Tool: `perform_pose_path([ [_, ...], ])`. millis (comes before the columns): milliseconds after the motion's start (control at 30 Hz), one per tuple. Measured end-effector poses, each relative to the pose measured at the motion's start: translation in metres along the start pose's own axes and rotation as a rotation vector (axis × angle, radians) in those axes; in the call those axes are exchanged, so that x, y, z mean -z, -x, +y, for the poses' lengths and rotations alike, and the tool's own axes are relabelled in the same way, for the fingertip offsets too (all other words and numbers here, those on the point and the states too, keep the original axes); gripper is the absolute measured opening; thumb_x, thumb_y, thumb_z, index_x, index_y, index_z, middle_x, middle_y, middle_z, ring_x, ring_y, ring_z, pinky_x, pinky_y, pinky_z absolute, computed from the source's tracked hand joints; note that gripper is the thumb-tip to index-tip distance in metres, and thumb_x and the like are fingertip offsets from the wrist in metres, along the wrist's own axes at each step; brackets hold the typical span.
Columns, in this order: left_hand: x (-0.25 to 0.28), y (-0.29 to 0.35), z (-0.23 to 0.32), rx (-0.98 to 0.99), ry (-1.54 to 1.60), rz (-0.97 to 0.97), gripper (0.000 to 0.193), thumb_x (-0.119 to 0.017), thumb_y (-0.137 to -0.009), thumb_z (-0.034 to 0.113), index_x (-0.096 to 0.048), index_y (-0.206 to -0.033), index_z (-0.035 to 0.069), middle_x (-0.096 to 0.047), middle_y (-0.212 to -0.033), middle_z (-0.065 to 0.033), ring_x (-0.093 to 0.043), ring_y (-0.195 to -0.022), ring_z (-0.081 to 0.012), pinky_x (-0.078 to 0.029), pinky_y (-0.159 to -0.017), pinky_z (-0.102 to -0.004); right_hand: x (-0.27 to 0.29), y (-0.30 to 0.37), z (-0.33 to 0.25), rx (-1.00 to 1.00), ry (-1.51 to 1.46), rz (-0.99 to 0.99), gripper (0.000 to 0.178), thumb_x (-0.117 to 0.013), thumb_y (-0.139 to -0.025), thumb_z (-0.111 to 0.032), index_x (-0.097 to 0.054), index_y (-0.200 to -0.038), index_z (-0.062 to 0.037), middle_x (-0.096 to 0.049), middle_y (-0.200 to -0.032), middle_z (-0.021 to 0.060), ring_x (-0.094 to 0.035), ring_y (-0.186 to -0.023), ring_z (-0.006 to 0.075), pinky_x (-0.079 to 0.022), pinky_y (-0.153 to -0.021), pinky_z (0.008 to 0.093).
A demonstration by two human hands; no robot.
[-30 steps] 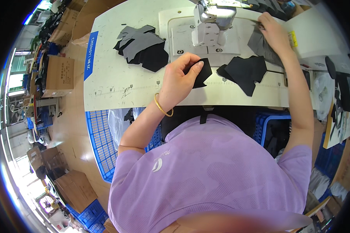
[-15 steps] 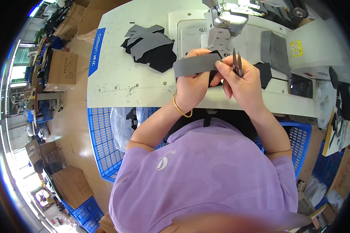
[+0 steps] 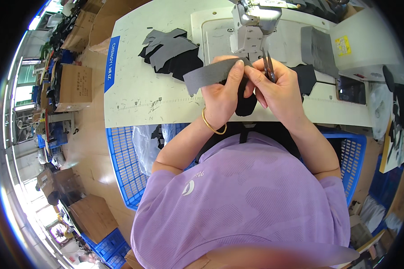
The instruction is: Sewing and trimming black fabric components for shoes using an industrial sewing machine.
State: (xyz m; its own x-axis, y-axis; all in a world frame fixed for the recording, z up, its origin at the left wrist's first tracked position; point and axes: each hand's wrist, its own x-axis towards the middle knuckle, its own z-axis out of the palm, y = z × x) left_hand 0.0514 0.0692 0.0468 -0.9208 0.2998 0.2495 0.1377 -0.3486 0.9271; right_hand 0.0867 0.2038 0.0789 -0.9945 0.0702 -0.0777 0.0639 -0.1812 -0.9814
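My left hand (image 3: 223,96) is closed on a grey fabric strip (image 3: 206,76), its thumb pressing the strip from above. One end of the strip sticks out to the left. A black fabric piece (image 3: 246,103) hangs below the strip between my hands. My right hand (image 3: 276,87) pinches the strip's right end with thumb and forefinger. Small dark thread snips (image 3: 268,67) are tucked in that same hand, blades pointing away from me. Both hands are over the front of the sewing machine table (image 3: 157,114), just before the machine head (image 3: 251,31).
Grey and black cut fabric pieces (image 3: 170,54) lie in a pile on the left. Stacked grey strips (image 3: 318,51), a black piece (image 3: 306,78) and a dark-screened device (image 3: 351,89) are on the right. Blue baskets (image 3: 121,157) stand under the table edge.
The strip's left end has swung left and down, and my left thumb now lies on top of it. More of the black fabric hangs in view. My right hand has shifted slightly left.
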Motion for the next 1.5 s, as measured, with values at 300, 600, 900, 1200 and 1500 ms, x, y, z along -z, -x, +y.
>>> perform_pose_path([
  [300, -0.001, -0.007, 0.001, 0.033, 0.01, 0.205, 0.011, -0.061, -0.094, 0.009, -0.061, -0.097, -0.001, -0.063, -0.085, -0.0025, -0.054, -0.073, -0.0067, -0.045, -0.065, -0.021, 0.001, 0.007, 0.016, 0.25, 0.224, 0.188, 0.014, -0.068, -0.088, -0.014, -0.062, -0.089, -0.002, -0.061, -0.071, -0.0008, -0.053, -0.062, 0.0025, -0.043, -0.056, 0.0193],
  [600, -0.004, -0.005, 0.001, 0.021, 0.014, 0.22, 0.011, -0.062, -0.093, 0.008, -0.061, -0.098, -0.001, -0.063, -0.082, -0.0051, -0.058, -0.067, -0.0095, -0.047, -0.054, -0.022, -0.001, 0.011, 0.007, 0.212, 0.211, 0.15, 0.013, -0.065, -0.091, -0.014, -0.062, -0.088, -0.0011, -0.063, -0.069, 0.0009, -0.054, -0.062, 0.0024, -0.042, -0.056, 0.0188],
  [900, -0.01, -0.009, 0.013, 0.087, 0.019, 0.198, 0.01, -0.064, -0.092, 0.009, -0.063, -0.09, 0.0, -0.063, -0.077, -0.0041, -0.057, -0.061, -0.008, -0.045, -0.051, -0.0217, 0.0, 0.009, 0.008, 0.243, 0.214, 0.16, 0.012, -0.063, -0.092, -0.012, -0.062, -0.087, -0.0008, -0.064, -0.069, 0.002, -0.058, -0.062, 0.0041, -0.043, -0.056, 0.0195],
  [1200, -0.001, -0.038, 0.019, 0.017, -0.13, 0.071, 0.012, -0.063, -0.093, 0.01, -0.06, -0.094, -0.002, -0.063, -0.078, -0.0048, -0.058, -0.064, -0.0081, -0.046, -0.053, -0.0219, 0.005, -0.007, -0.003, 0.281, 0.245, 0.121, 0.017, -0.059, -0.093, -0.014, -0.062, -0.082, -0.0013, -0.061, -0.061, 0.0014, -0.051, -0.054, 0.0023, -0.038, -0.05, 0.0204],
  [1500, -0.004, -0.074, 0.043, 0.169, -0.088, 0.061, 0.017, -0.067, -0.09, 0.013, -0.066, -0.08, -0.001, -0.063, -0.07, -0.0013, -0.055, -0.057, -0.0057, -0.042, -0.048, -0.0215, -0.003, -0.032, -0.021, 0.339, 0.189, 0.229, 0.018, -0.06, -0.091, -0.015, -0.061, -0.08, -0.0013, -0.062, -0.06, 0.0023, -0.057, -0.056, 0.005, -0.042, -0.052, 0.021],
])
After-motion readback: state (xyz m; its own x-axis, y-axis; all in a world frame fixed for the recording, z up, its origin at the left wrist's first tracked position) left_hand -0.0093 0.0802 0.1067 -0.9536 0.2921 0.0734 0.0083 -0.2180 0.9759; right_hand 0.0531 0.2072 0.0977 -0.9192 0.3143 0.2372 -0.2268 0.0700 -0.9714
